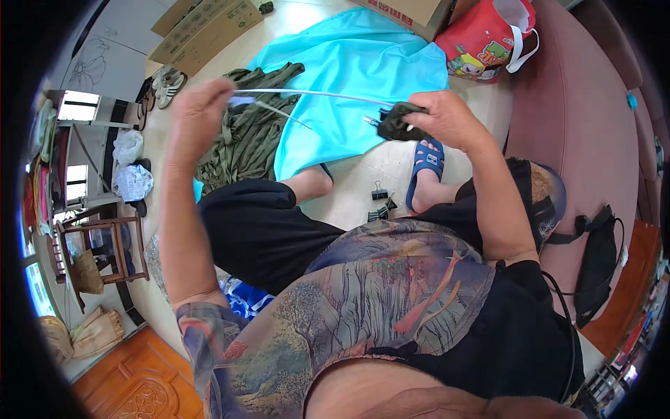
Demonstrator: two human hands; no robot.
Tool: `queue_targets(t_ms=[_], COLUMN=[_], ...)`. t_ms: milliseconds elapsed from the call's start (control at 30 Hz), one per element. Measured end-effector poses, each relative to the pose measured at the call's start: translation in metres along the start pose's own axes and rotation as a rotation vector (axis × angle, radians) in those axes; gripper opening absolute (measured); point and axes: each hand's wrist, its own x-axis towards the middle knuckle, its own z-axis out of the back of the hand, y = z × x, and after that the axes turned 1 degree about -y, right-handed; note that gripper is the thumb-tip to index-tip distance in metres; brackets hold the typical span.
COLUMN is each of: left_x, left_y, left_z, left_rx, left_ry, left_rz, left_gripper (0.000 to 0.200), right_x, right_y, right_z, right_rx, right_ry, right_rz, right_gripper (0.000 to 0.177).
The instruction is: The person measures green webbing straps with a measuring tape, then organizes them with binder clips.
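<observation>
A thin white cord (314,92) runs nearly taut between my two raised hands. My left hand (199,115), closed, pinches it at the left, and a loose end slants down and right from there. Fingers of my right hand (450,119) are closed on a bunched piece of dark green fabric (399,121), where the cord's other end meets it. A small shiny tip sticks out on the fabric's left side; I cannot make out what it is. Below my left hand lies a heap of dark green fabric (251,129), partly on a turquoise cloth (349,63) spread over the floor.
Several black binder clips (379,199) lie on the floor between my feet, near a blue slipper (426,167). Cardboard boxes (206,35) and a red bag (488,42) stand beyond. A mauve sofa (565,91) is on the right, a wooden chair frame (105,248) on the left.
</observation>
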Motion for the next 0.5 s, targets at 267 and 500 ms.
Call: queue_targets(t_ms=[267, 500], left_x=[-0.026, -0.039], left_y=[0.079, 0.116], left_z=[0.082, -0.027], left_rx=[0.185, -0.003], left_ry=[-0.137, -0.079], left_rz=[0.228, 0.164], left_gripper=[0.005, 0.003], right_x=[0.006, 0.045], right_y=[-0.018, 0.006], right_z=[0.016, -0.007], right_rx=[-0.161, -0.324], right_ry=[-0.059, -0.151], right_rz=[-0.199, -0.004], right_gripper=[0.011, 0.012])
